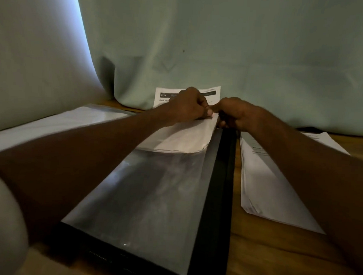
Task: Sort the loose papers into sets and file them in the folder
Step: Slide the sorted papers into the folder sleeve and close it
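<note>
While the left hand [188, 106] pinches the paper set [182, 137], the right hand [234, 113] grips the folder sleeve [152, 188] mouth, seemingly holding it open.

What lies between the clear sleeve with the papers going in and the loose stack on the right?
In the head view, the folder's black spine and a strip of bare wooden table separate the sleeve from the loose stack.

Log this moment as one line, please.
step: sliding paper set into folder sleeve | left hand: pinches set | right hand: grips sleeve opening | pending: loose stack
</note>
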Tool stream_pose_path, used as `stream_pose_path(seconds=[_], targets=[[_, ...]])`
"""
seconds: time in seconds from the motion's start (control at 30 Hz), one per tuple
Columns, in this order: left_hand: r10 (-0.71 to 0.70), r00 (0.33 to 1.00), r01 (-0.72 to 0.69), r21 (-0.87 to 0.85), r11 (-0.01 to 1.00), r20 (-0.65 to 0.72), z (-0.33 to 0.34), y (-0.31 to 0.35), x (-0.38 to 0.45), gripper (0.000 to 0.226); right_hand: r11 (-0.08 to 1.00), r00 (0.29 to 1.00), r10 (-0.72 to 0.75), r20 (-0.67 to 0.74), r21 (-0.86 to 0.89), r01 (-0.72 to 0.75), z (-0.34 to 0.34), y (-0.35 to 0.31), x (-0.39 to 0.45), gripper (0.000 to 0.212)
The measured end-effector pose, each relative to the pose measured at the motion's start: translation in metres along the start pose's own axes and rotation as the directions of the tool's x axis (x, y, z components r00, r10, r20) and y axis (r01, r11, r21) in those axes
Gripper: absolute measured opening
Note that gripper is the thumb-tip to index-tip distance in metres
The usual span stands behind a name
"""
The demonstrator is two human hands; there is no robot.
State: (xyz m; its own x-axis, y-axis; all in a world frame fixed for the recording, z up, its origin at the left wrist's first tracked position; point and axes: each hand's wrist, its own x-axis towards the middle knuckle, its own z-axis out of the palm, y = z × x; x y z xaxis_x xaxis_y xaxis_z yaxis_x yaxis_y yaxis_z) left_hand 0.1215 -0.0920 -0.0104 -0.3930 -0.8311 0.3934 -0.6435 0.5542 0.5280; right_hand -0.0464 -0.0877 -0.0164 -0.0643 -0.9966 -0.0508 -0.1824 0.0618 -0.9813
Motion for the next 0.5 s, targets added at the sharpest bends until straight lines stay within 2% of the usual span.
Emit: stream_pose_path(seconds=[0.07, 0.13, 0.2, 0.27, 0.33, 0.43, 0.5], targets=[[0.004, 1.000, -0.004, 0.025, 1.000, -0.009, -0.001, -0.001, 0.001, 0.012, 0.993, 0.982, 0.037, 0.188, -0.116, -0.015, -0.005, -0.002, -0.006, 0.010], [0.002, 1.000, -0.002, 0.029, 1.000, -0.015, -0.002, 0.001, 0.003, 0.010, 0.991, 0.970, 0.057, 0.237, -0.134, -0.026, -0.010, -0.004, -0.005, 0.006], [0.001, 1.000, 0.000, 0.033, 0.999, -0.023, -0.002, 0.001, 0.004, 0.015, 0.999, 0.984, 0.042, 0.170, -0.038, -0.036, -0.009, -0.003, 0.002, 0.006], [0.013, 1.000, -0.013, 0.025, 1.000, -0.023, -0.003, -0.002, 0.004, 0.016, 0.995, 1.000, -0.007, 0.028, 0.104, 0.004, -0.005, -0.002, 0.009, 0.007], [0.021, 1.000, -0.021, 0.015, 1.000, -0.014, -0.001, -0.004, 0.003, 0.014, 0.992, 0.998, -0.042, -0.049, 0.118, 0.048, -0.004, -0.002, 0.014, 0.019], [0.042, 0.997, -0.038, 0.067, 0.997, -0.060, 0.004, -0.004, -0.001, 0.019, 0.996, 1.000, 0.006, 0.020, 0.086, -0.008, -0.003, -0.001, 0.011, 0.043], [0.057, 0.994, -0.049, 0.082, 0.995, -0.092, 0.005, -0.004, -0.003, 0.028, 0.998, 0.999, 0.030, 0.032, 0.059, -0.032, -0.005, 0.002, 0.009, 0.049]])
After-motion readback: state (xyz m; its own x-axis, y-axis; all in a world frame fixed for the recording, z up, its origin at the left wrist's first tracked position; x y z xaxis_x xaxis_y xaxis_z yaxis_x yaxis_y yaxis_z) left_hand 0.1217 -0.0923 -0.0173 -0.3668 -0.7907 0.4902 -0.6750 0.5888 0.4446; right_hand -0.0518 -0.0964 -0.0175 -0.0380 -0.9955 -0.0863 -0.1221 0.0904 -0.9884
